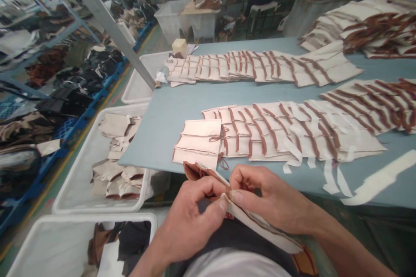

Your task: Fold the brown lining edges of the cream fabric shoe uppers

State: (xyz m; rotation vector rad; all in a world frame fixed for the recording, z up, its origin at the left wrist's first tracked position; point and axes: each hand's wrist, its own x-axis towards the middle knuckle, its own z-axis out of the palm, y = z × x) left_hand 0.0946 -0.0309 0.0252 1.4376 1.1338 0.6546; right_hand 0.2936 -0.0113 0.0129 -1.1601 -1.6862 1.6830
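A cream fabric piece with brown lining (260, 224) stretches across my lap, its brown end (195, 170) pointing towards the table edge. My left hand (198, 212) pinches its edge between thumb and fingers. Close beside it, my right hand (263, 194) pinches the same edge, and the two thumbs almost meet. Just beyond my hands lies a flat cream panel (198, 140) with seam lines and brown cord loops at its right side. A row of overlapping cream pieces with brown edges (266, 132) runs rightward from it.
The blue-green table (162, 125) carries another row of cream pieces (243, 67) farther back. White paper strips (380, 179) lie at the right. White bins (97, 207) with fabric pieces stand left, beside a slanting metal post (110, 21). People are in the background.
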